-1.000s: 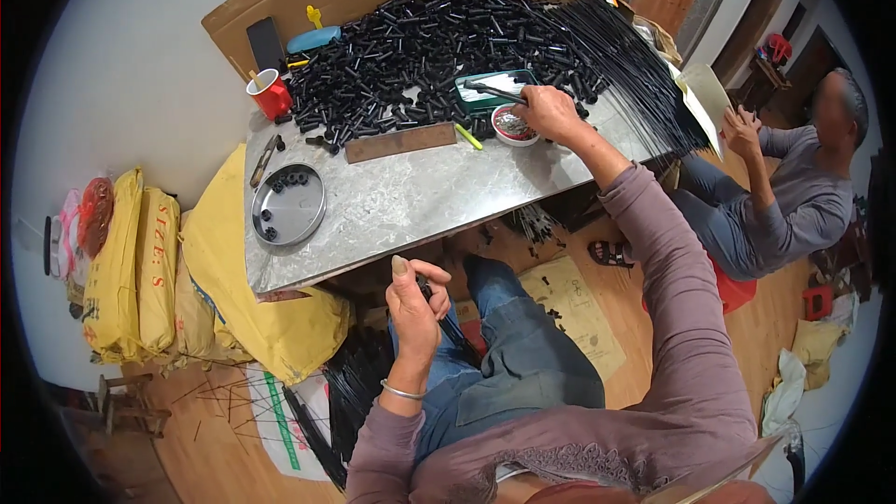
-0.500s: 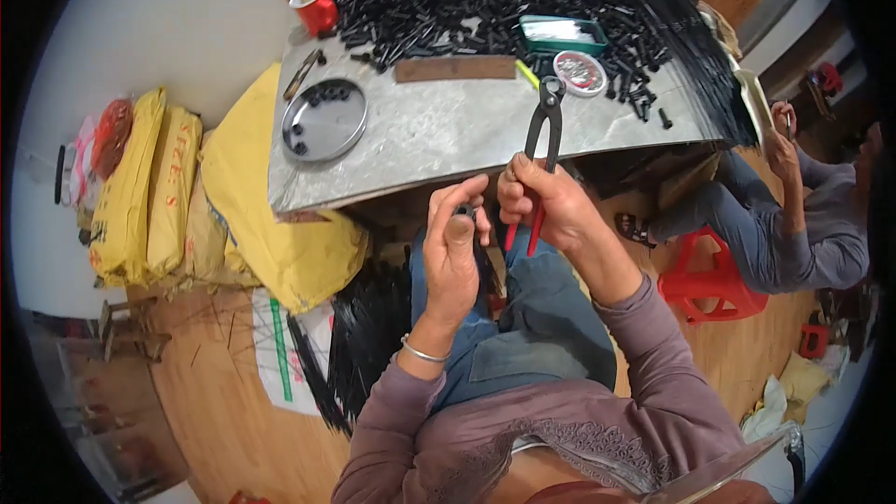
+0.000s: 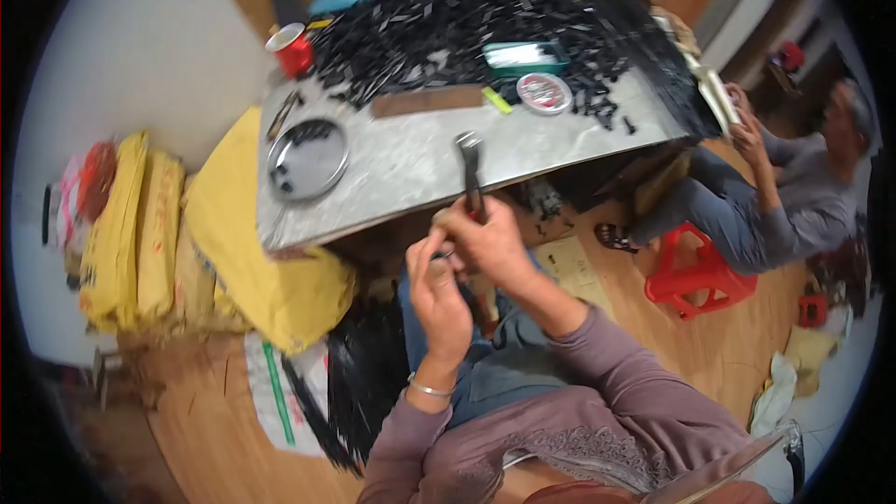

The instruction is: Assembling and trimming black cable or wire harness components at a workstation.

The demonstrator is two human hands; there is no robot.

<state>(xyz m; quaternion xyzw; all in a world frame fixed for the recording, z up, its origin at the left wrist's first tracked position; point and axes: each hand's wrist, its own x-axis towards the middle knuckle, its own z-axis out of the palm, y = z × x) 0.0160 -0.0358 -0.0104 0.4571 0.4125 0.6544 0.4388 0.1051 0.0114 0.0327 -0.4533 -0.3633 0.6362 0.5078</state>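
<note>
My right hand point(image 3: 495, 241) grips end-cutting pincers point(image 3: 470, 168) with red handles. Their dark jaws point away from me, toward the table's front edge, and are seen side-on. Just to the left, my left hand point(image 3: 439, 308) is curled with thumb and fingers pinched around a small black piece point(image 3: 440, 254), mostly hidden by the fingers. The two hands meet at the fingertips above my lap. How the piece sits against the pincers is blurred.
On the metal-topped table point(image 3: 392, 163) lie a heap of black pieces point(image 3: 429, 28), a round metal tray point(image 3: 322, 168), a brown bar point(image 3: 427, 101), a green box point(image 3: 537, 65), a round tub point(image 3: 544, 93) and a red cup point(image 3: 293, 51). A seated person point(image 3: 784, 187) is at right.
My right hand has come left and down to meet my left hand, and the pincers have turned from flat-on to side-on. The whole view has shifted a little.
</note>
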